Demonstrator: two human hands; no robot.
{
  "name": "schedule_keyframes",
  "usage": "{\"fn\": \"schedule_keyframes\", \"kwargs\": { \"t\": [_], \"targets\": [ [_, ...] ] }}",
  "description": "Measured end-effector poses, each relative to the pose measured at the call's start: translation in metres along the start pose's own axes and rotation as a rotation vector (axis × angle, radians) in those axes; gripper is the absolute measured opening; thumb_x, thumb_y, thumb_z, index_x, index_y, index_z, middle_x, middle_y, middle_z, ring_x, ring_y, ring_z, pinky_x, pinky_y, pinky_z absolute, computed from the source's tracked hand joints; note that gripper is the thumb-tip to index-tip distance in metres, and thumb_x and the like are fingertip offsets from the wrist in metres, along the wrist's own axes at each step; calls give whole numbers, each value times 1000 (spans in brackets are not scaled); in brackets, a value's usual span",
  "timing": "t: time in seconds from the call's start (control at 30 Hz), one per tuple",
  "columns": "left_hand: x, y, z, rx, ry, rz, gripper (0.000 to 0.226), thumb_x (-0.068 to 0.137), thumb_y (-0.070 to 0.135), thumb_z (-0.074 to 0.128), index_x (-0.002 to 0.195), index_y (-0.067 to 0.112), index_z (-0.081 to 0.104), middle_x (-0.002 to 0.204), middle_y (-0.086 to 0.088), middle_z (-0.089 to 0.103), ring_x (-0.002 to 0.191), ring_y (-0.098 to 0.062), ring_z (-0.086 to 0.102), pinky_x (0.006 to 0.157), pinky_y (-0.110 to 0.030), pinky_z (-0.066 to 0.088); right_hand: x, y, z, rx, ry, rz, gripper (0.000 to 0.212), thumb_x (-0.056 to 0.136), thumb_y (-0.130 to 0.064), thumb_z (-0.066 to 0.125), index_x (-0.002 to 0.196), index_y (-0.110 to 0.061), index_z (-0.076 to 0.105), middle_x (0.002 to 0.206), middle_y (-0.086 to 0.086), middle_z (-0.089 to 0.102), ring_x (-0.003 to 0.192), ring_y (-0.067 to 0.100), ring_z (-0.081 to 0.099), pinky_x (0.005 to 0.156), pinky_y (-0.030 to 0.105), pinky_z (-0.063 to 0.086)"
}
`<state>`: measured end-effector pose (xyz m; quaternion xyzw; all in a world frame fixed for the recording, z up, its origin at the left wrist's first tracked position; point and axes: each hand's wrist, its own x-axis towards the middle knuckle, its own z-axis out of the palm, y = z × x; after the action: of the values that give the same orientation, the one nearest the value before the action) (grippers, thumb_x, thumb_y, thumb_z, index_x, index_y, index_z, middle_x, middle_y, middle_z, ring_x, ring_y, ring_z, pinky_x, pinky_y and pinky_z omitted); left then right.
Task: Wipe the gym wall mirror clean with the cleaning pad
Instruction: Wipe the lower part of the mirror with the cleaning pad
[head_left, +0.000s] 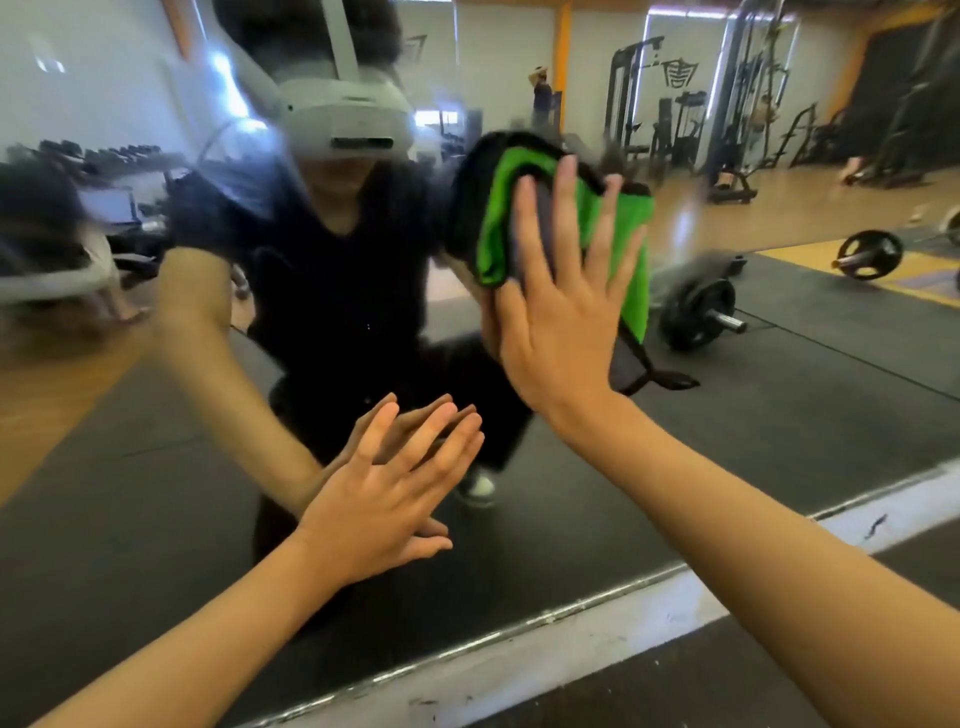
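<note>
The cleaning pad is showing soft green cloth (black-edged); the mirror is gleaming as glossy glass.

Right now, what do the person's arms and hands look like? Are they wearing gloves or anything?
No gloves. The left hand and right hand are both bare, with no rings, watch or bracelets showing. Both forearms are bare too, with no sleeves in sight. The mirror shows a black short-sleeved top.

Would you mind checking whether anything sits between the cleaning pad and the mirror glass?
Nothing visible does: the right hand presses the green and grey cloth pad flat against the wall mirror.
</note>
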<state>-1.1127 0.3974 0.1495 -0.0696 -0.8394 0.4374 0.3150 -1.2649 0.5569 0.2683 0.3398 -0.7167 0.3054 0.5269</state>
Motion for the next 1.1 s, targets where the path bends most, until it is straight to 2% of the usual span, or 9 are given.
{"fn": "schedule_keyframes", "kwargs": {
  "t": [0.1, 0.17, 0.27, 0.33, 0.5, 0.57, 0.73, 0.9, 1.1],
  "targets": [
    [2, 1, -1, 5, -13, 1, 123, 81, 83, 62, 167, 5, 21, 176, -14, 13, 163, -35, 4, 128, -66, -1, -7, 18, 1, -37, -76, -449, 56, 109, -42, 37, 162, -28, 29, 168, 7, 27, 157, 36, 15, 125, 63, 10],
    [3, -1, -1, 0, -2, -1, 123, 82, 84, 60, 167, 5, 20, 175, -13, 14, 162, -35, 6, 128, -66, -2, -14, 63, 3, -64, -13, -258, 58, 109, -46, 32, 163, -26, 27, 168, 11, 25, 156, 42, 18, 124, 64, 8],
    [2, -2, -4, 8, -17, 10, 126, 84, 85, 58, 167, 2, 13, 175, -15, 11, 162, -36, 4, 127, -66, -3, -37, 103, 0, 24, 52, 384, 63, 107, -40, 34, 165, -19, 17, 171, 18, 16, 156, 47, 9, 122, 71, 6],
    [1, -2, -4, 15, -6, 3, 128, 84, 85, 58, 167, 1, 10, 176, -16, 9, 162, -36, 4, 126, -67, -2, -48, 93, 2, 87, 51, 534, 70, 101, -28, 40, 165, -11, 16, 171, 20, 13, 156, 49, 6, 121, 72, 8],
    [0, -3, -3, 26, 0, 0, 124, 85, 85, 55, 167, 2, 14, 176, -17, 8, 162, -37, 4, 126, -67, -2, -105, 92, 13, 7, -108, 291, 69, 106, -38, 35, 166, -18, 7, 171, 21, 9, 156, 48, 5, 123, 70, 6],
    [-1, -1, -1, 46, -5, 1, 123, 86, 85, 54, 167, 3, 15, 176, -18, 7, 162, -37, 4, 127, -67, -3, -120, 106, 16, 16, -122, 366, 69, 106, -39, 33, 166, -20, 5, 172, 18, 7, 157, 45, 4, 123, 70, 6],
    [0, -1, 3, 96, 26, -14, 118, 85, 87, 54, 166, 7, 27, 176, -14, 12, 163, -35, 5, 127, -65, 4, -112, 130, 21, 108, -74, 627, 69, 99, -33, 35, 159, 1, 31, 174, 14, 2, 159, 41, 0, 123, 67, 3],
    [3, 7, -10, 47, 7, -89, 112, 84, 77, 65, 165, 9, 30, 177, -11, 12, 163, -32, 9, 129, -65, 2, -125, 142, 26, 72, -6, 436, 67, 105, -37, 35, 163, -10, 15, 168, 28, 15, 154, 51, 9, 123, 69, 6],
    [79, 42, -48, -76, -19, -134, 113, 85, 69, 72, 164, 3, 26, 172, -16, 18, 160, -31, 14, 132, -48, 8, -142, 165, 25, 163, -3, 319, 60, 111, -45, 27, 166, -23, 15, 167, 25, 18, 155, 46, 9, 124, 66, 4]
  ]
}}
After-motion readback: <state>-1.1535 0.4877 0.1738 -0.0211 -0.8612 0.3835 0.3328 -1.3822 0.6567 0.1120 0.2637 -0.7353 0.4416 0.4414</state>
